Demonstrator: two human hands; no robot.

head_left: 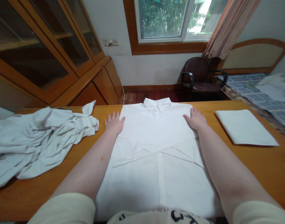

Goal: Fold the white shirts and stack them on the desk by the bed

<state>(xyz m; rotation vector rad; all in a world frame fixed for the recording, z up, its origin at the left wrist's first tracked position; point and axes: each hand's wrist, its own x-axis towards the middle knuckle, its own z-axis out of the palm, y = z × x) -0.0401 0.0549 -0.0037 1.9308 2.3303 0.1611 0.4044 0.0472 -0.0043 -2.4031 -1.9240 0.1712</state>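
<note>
A white button-up shirt [156,130] lies front side up on the wooden table, its collar at the far edge. Both sleeves are folded inward and overlap across the chest. My left hand [114,123] rests flat at the shirt's left shoulder edge, fingers spread, partly on the tabletop. At the opposite shoulder edge, my right hand [195,119] lies with its fingers apart, touching the cloth. Neither hand grips anything. The shirt's lower end runs toward my body at the bottom of the view.
A crumpled heap of white cloth [44,133] covers the left of the wooden table [252,174]. On its right lies a flat white folded piece [245,127]. Beyond stand a wooden cabinet [86,84], a dark armchair [199,76] and a bed [256,90].
</note>
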